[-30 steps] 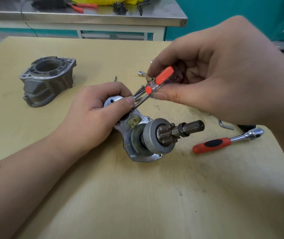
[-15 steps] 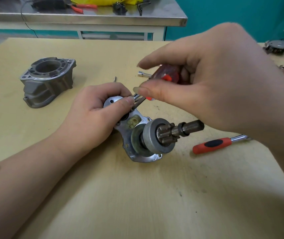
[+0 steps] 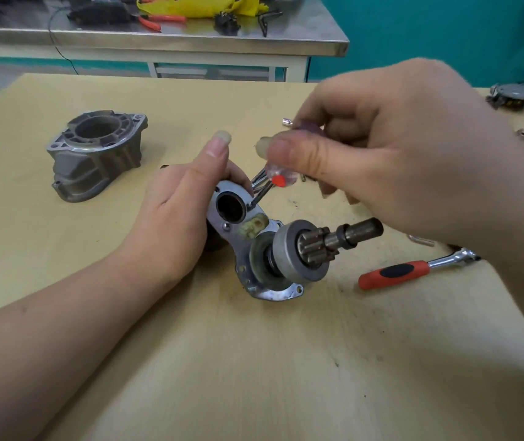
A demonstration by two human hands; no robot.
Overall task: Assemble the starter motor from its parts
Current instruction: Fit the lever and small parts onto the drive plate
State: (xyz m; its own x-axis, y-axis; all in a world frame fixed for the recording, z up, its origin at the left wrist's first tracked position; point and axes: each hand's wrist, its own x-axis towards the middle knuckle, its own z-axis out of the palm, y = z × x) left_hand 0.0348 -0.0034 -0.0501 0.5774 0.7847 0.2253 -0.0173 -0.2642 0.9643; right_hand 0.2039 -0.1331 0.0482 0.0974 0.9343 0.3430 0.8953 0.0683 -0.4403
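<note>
The starter motor assembly [image 3: 264, 249] lies on the wooden table [image 3: 254, 361], its silver mounting plate facing me and its pinion gear and shaft [image 3: 334, 238] pointing right. My left hand [image 3: 175, 224] holds the plate's upper end from the left, thumb raised. My right hand [image 3: 391, 160] grips a screwdriver [image 3: 275, 179] with a clear and red handle. Its tip sits on a screw beside the plate's round opening [image 3: 230, 206]. A grey cast housing [image 3: 98, 151] stands apart at the left.
A red-handled ratchet [image 3: 413, 270] lies to the right of the motor, with a hex key [image 3: 421, 239] behind it. Small screws and more parts lie at the far right edge. A steel bench [image 3: 190, 39] with tools stands behind the table.
My left thumb has lifted off the plate, uncovering the round opening. My right hand has turned on the screwdriver handle, and the blade now stands steeper on the screw.
</note>
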